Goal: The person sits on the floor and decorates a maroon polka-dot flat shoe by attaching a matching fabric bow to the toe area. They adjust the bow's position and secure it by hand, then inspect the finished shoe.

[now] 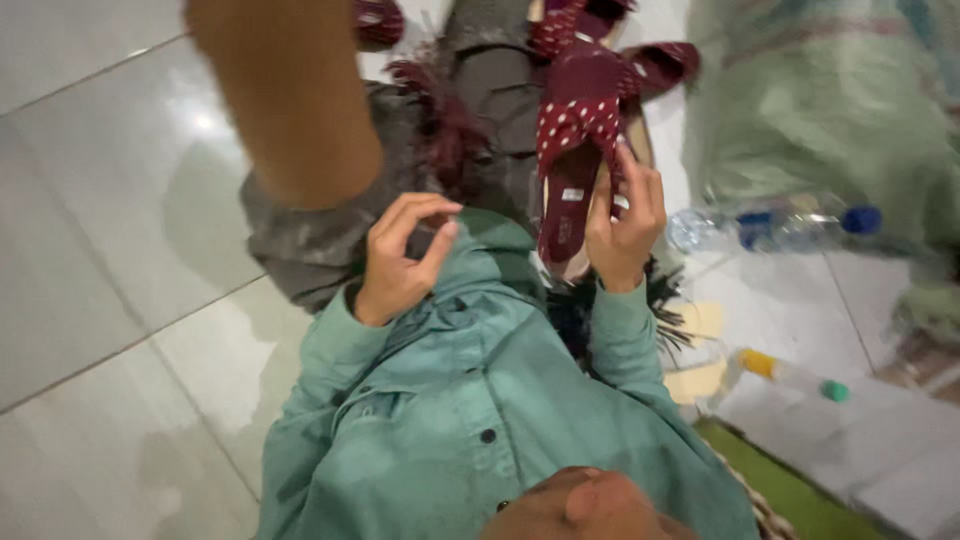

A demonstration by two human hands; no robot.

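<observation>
My right hand (625, 225) grips a maroon slipper (570, 170) by its side and holds it upright over my lap. The slipper has a white-dotted maroon bow (578, 115) on top. My left hand (405, 255) hovers a little to its left, fingers half curled and thumb raised, with nothing visible in it. Both arms are in teal shirt sleeves (450, 400). Grey trousers (330, 240) cover my legs below the hands, and one knee rises at the upper left.
More maroon slippers (600, 25) lie beyond my legs. A clear plastic bottle with a blue cap (770, 225) lies at the right, before a large pale green sack (830, 100). A small bottle with a green cap (790, 375) and a green mat (790, 490) sit lower right.
</observation>
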